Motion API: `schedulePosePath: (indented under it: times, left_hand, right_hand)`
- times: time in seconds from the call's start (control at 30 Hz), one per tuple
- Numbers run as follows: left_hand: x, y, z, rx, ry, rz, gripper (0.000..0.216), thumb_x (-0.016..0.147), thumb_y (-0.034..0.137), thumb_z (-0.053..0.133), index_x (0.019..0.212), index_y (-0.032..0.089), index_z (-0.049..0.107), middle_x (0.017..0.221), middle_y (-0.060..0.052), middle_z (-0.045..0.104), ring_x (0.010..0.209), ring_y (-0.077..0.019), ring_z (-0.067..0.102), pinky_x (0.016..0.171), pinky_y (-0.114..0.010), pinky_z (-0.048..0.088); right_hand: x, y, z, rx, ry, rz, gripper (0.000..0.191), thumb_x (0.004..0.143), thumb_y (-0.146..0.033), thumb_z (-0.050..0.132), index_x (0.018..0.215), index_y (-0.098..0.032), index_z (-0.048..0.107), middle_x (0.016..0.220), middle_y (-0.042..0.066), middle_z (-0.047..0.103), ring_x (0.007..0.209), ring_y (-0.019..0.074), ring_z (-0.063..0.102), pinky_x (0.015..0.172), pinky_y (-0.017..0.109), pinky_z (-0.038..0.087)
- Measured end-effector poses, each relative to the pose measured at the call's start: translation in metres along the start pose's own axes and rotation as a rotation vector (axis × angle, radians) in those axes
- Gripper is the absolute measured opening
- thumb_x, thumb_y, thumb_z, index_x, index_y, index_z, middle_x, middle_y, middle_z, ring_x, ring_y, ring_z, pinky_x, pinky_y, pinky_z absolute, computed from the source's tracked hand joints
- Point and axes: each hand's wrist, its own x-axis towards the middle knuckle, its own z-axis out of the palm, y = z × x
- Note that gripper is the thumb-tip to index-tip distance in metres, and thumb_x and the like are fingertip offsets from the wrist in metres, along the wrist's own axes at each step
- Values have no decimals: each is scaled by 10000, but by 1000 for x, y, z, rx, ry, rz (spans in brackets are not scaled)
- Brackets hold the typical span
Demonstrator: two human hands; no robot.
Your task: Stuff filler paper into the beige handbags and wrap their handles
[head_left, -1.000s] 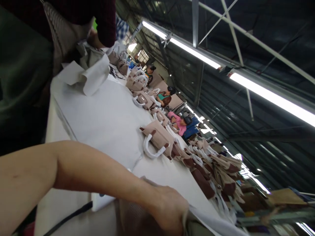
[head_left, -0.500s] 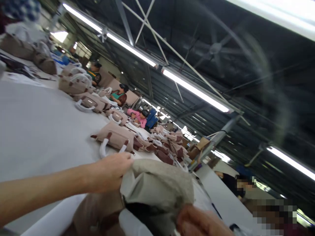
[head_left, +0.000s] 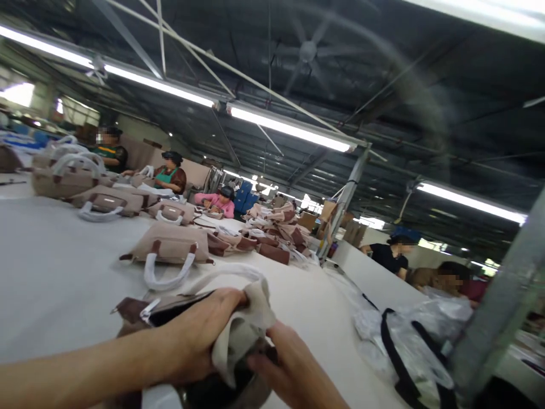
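Observation:
A beige handbag (head_left: 130, 311) with dark brown trim and a wrapped white handle (head_left: 162, 397) lies on the table just in front of me. Its zipped top gapes, with a dark inside. Beige-grey cloth (head_left: 244, 329), perhaps lining, bunches up out of the opening. My left hand (head_left: 208, 329) lies across the bag, its fingers closed on the cloth's left side. On the right, my right hand (head_left: 293, 363) pinches the cloth's edge by the opening; its lower fingers are blurred and partly inside the bag's mouth.
Another beige handbag (head_left: 170, 241) lies just beyond on the white table (head_left: 63, 272). Several more bags (head_left: 272, 238) are heaped farther back. To the right are clear plastic wrap with black straps (head_left: 395, 346) and a metal post (head_left: 489, 307). Co-workers (head_left: 219, 201) sit beyond the table.
The view has levelled and swung right. The cloth, spread wide before, is now gathered between my hands. My left hand has moved over the bag and my right hand has come up to the cloth.

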Motion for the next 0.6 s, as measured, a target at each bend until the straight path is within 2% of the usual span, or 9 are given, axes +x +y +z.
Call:
schedulePosePath:
  times: [0.07,0.1,0.17,0.23,0.3,0.33,0.43,0.53,0.6]
  left_hand:
    - [6,-8,9,-52,-1,-13,504,771,231,618,1247,177,460,1211,-142,639,1110,-288,623,990,-418,511]
    - [8,-12,11,-71,-9,-12,454,788,216,594,1224,187,471,1176,-122,653,1072,-269,639,962,-397,522]
    - [11,-16,9,-83,-34,15,392,801,192,570,1186,188,498,1144,-99,664,1047,-246,646,943,-362,523]
    - [12,-16,3,-70,-49,72,325,806,191,573,1129,181,540,1140,-91,665,1068,-242,630,967,-351,505]
    - [13,-9,-7,-74,-105,127,238,857,219,578,1092,183,584,1141,-73,661,1080,-227,608,994,-337,481]
    - [14,-4,-12,-87,-157,137,195,895,243,578,1080,188,605,1123,-58,661,1069,-211,601,1000,-322,472]
    - [18,12,-21,-151,-298,111,153,948,291,592,1048,187,643,1064,-28,662,1018,-180,599,971,-280,475]
    - [22,14,-17,-167,-366,135,147,929,231,591,1054,175,645,1090,-41,671,1009,-186,613,950,-275,482]
    - [23,6,-11,-118,-400,151,158,928,186,546,1048,181,649,1070,-44,683,1018,-189,625,964,-278,476]
  right_hand:
    - [-8,2,1,-163,25,185,716,722,-298,630,1402,-128,484,1236,173,610,1125,354,597,948,456,466]
    - [-11,3,3,-240,44,283,811,736,-324,635,1476,-103,390,1270,210,578,1150,391,594,952,502,470]
    - [-11,7,8,-378,60,431,692,817,-328,562,1441,-63,423,1197,246,612,1096,429,637,902,550,497]
    - [-7,12,9,-430,34,434,402,838,-260,508,1187,-88,608,1062,225,681,1000,412,682,844,527,528]
    - [0,23,5,-231,-68,380,235,759,-223,544,962,-146,633,885,136,708,794,321,710,675,421,568]
    - [4,30,2,-48,-129,346,232,700,-222,565,919,-164,612,781,74,687,655,254,682,556,347,551]
    - [19,54,-2,539,-248,239,392,584,-252,615,966,-184,560,609,-62,569,401,95,478,337,193,411]
    - [32,70,7,894,-219,114,497,555,-296,688,1015,-172,549,561,-86,560,358,61,417,303,157,390]
    - [38,74,13,983,-170,92,465,554,-298,693,980,-171,558,504,-96,536,333,63,394,281,153,368]
